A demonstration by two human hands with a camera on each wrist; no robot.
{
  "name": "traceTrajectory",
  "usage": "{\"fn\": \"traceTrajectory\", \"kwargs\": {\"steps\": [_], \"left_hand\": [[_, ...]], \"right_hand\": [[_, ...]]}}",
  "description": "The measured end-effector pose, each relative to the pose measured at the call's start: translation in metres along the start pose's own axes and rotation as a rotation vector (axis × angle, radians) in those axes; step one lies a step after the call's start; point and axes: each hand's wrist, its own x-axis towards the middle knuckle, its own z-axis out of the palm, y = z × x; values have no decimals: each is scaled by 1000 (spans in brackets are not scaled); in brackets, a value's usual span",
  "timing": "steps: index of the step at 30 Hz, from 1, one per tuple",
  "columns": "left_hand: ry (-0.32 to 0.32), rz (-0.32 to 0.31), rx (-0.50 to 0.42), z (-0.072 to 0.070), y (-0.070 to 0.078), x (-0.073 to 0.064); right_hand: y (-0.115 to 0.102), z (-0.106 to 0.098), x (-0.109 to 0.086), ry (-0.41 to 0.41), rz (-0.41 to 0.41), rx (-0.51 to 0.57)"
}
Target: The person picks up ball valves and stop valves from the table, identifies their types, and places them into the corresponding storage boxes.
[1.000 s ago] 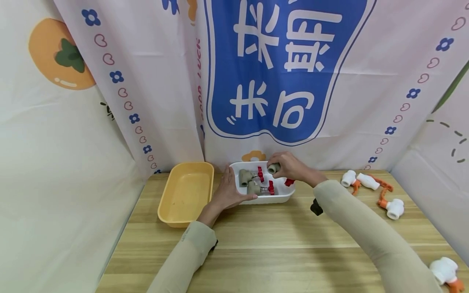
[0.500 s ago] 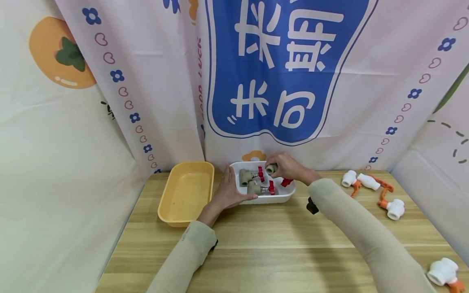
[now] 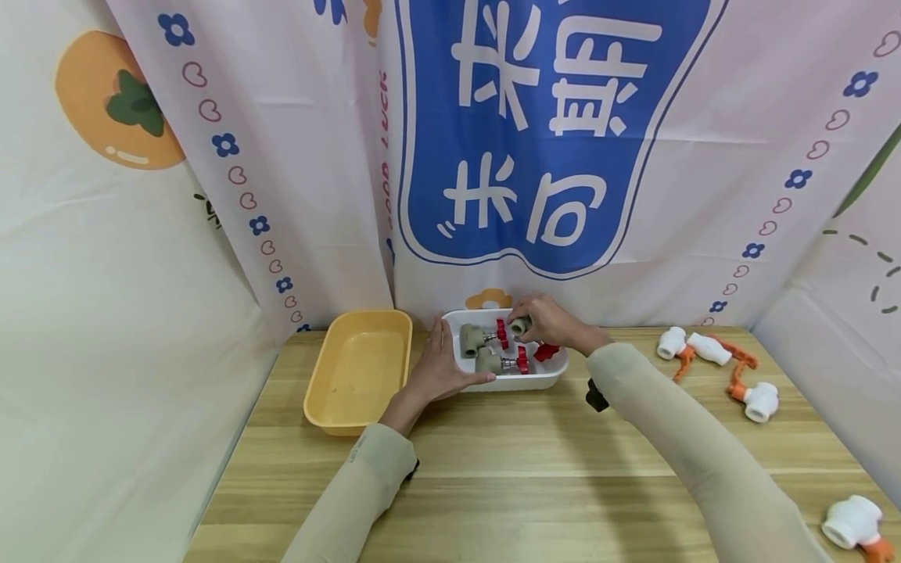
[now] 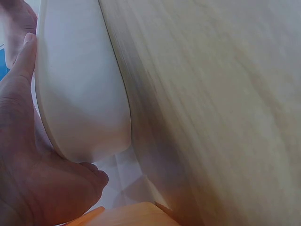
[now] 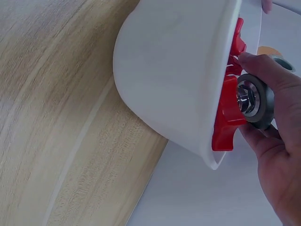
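My left hand (image 3: 438, 367) holds the left end of a white tray (image 3: 507, 383), its thumb along the near rim and its fingers along the end. Two grey stop valves with red handles lie in the tray, one valve (image 3: 473, 341) behind the other valve (image 3: 489, 361). At the tray's right end my right hand (image 3: 552, 322) grips a third grey valve (image 3: 521, 325) by its body. Its red handle (image 5: 228, 115) points down into the tray, and a metal stem shows in the right wrist view. Fingers partly hide this valve's body.
A yellow tray (image 3: 357, 375) stands left of the white one. White valves with orange handles lie on the right of the wooden table (image 3: 493, 469), such as one valve (image 3: 760, 401) and another valve (image 3: 852, 521) nearer the front. A printed curtain (image 3: 324, 195) hangs behind.
My right hand has shifted slightly left and lower with the valve, whose red handle has come further into the white tray. My left hand has stayed in place.
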Motion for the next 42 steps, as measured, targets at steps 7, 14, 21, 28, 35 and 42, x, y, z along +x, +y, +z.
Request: {"fn": "traceTrajectory", "kwargs": {"steps": [7, 14, 21, 28, 35, 42], "left_hand": [[-3, 3, 8, 1, 2, 0], [-5, 16, 8, 1, 4, 0], [-39, -12, 29, -2, 7, 0], [-48, -18, 54, -7, 6, 0], [-46, -4, 69, -10, 7, -1], [-54, -22, 102, -11, 9, 1]], "right_hand": [[7, 6, -2, 14, -29, -4], [3, 1, -7, 13, 29, 2], [-1, -7, -7, 47, 54, -2], [-4, -12, -15, 10, 85, -46], [-7, -18, -22, 3, 115, -76], [-9, -21, -28, -10, 97, -73]]}}
